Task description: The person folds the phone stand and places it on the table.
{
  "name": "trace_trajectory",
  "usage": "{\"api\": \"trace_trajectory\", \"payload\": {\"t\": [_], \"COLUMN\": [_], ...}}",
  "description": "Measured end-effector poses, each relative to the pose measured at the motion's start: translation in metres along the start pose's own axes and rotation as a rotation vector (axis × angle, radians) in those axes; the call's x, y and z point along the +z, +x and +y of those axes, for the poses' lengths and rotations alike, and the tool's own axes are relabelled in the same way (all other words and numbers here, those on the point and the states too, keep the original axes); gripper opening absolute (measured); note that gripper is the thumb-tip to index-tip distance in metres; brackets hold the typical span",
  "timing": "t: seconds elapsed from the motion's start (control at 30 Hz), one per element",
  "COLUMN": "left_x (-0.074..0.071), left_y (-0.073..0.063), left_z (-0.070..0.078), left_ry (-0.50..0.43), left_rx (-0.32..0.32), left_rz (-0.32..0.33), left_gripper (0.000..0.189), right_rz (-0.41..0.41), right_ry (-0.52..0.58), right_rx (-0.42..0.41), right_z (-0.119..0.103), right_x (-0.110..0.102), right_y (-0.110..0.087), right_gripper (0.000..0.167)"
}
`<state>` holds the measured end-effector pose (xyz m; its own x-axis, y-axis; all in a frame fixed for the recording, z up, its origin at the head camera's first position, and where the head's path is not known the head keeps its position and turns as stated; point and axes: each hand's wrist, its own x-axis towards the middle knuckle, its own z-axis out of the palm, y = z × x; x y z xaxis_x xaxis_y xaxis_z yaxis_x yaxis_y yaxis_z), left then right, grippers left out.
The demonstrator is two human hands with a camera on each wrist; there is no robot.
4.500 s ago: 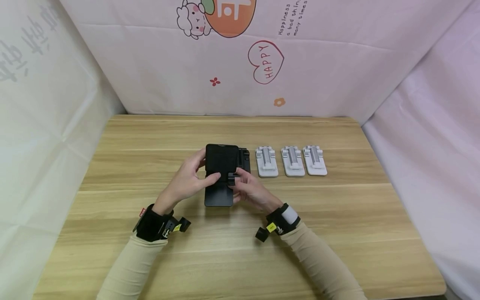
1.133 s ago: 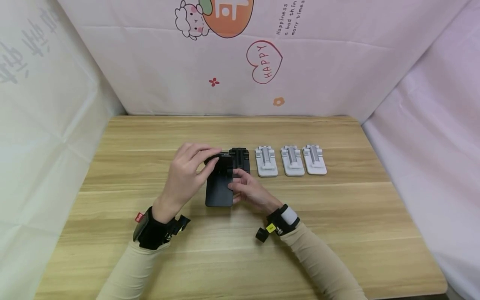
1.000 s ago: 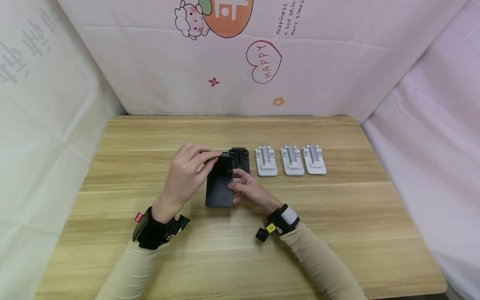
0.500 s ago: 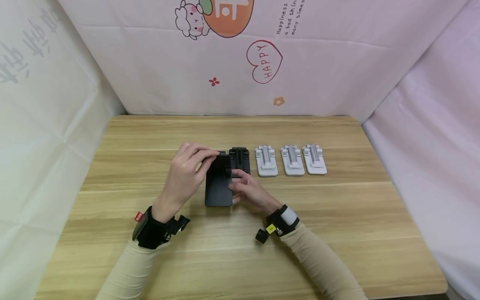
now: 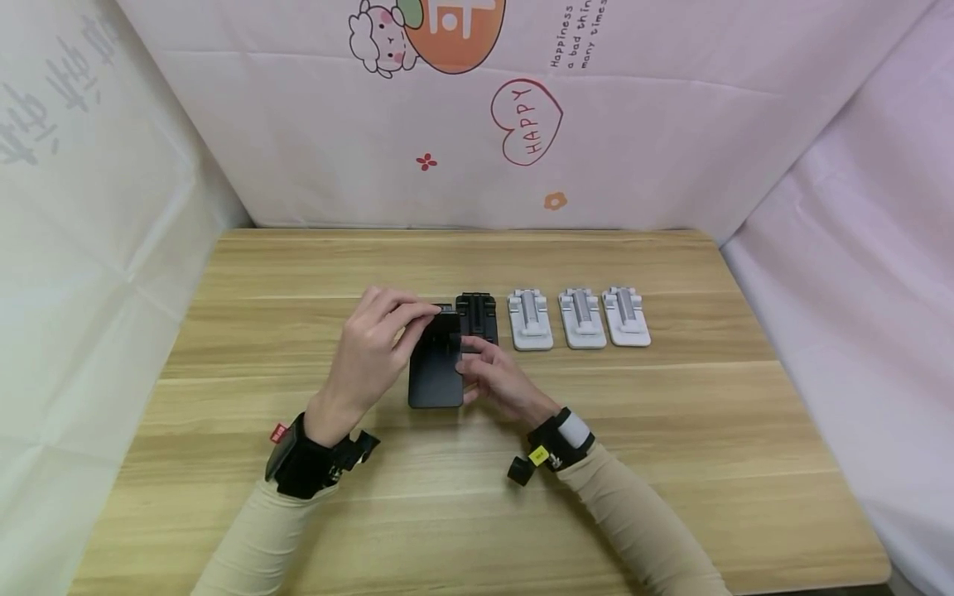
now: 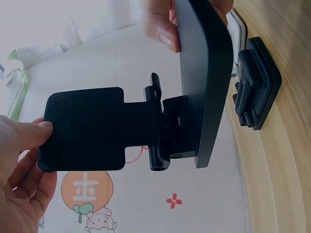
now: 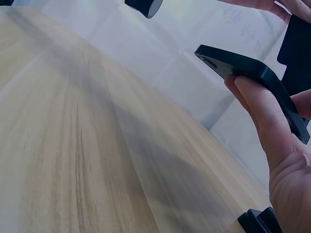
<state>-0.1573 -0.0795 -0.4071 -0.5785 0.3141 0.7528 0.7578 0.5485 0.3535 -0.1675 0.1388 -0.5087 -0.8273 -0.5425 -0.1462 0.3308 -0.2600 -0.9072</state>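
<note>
A black folding phone stand [image 5: 436,385] is held above the table, unfolded, with its padded plate [image 6: 87,128] raised at an angle from the thick base [image 6: 206,92]. My left hand [image 5: 370,343] pinches the outer edge of the plate between thumb and fingers. My right hand [image 5: 505,385] grips the base by its right side, fingers underneath, as the right wrist view shows. In the left wrist view, the hinge [image 6: 163,124] between plate and base lies exposed. Just behind my right fingertips, a second black phone stand [image 5: 477,313] lies folded on the table.
Three white folded phone stands [image 5: 530,319], [image 5: 583,319], [image 5: 626,317] lie in a row right of the second black one. The wooden table [image 5: 671,463] ends at a printed cloth backdrop [image 5: 633,149]. Wrist-worn cameras [image 5: 520,470] sit close to both hands.
Earlier the plate faced up flat over the stand; now it is tipped up on its hinge. My left hand moved from the stand's side to the plate's top edge. Over the last second, little shifts.
</note>
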Motion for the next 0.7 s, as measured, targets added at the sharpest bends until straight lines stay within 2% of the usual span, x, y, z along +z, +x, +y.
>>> {"api": "trace_trajectory", "payload": {"t": [0.17, 0.43, 0.7], "left_x": [0.0, 0.005, 0.012], "left_y": [-0.001, -0.003, -0.011], "left_z": [0.002, 0.003, 0.006], "left_ry": [-0.002, 0.012, -0.018], "left_rx": [-0.004, 0.034, 0.072], "left_rz": [-0.008, 0.021, -0.009], "left_gripper": [0.013, 0.015, 0.017], "right_rz": [0.005, 0.035, 0.09], "right_ry": [0.013, 0.065, 0.184], "right_rx": [0.0, 0.028, 0.013], "right_z": [-0.001, -0.002, -0.011], "right_x": [0.001, 0.003, 0.003], "right_y": [0.0, 0.001, 0.002], "right_gripper": [0.059, 0.06, 0.041]}}
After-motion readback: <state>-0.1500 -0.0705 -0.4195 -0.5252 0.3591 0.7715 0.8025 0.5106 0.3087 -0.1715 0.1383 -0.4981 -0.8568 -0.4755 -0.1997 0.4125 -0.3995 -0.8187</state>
